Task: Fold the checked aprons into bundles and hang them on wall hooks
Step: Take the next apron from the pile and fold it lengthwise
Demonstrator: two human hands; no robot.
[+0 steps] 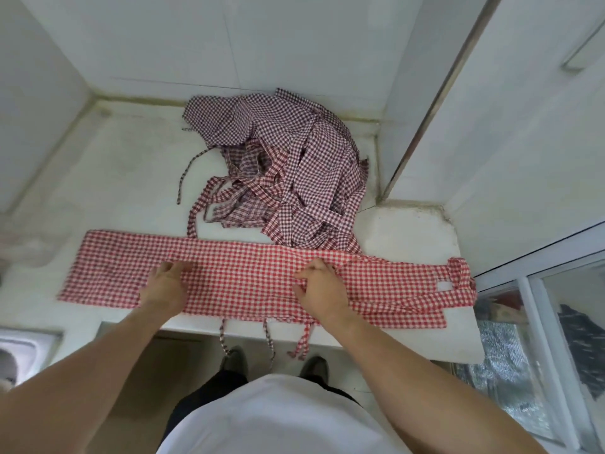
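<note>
A red-and-white checked apron (242, 280) lies folded into a long strip across the front of the white counter (409, 231). Its ties dangle over the front edge, and its neck loop sits at the right end. My left hand (165, 283) rests flat on the strip left of the middle, fingers spread. My right hand (319, 286) presses on the strip right of the middle, fingers curled at a fold in the cloth. Behind the strip, a loose heap of several checked aprons (288, 165) lies against the back wall.
White tiled walls enclose the counter at the back and left. A metal-framed panel (435, 103) stands at the right. A steel sink (23, 348) sits at the lower left. Glass cabinet doors (540, 339) are at the lower right. My shoes show below the counter edge.
</note>
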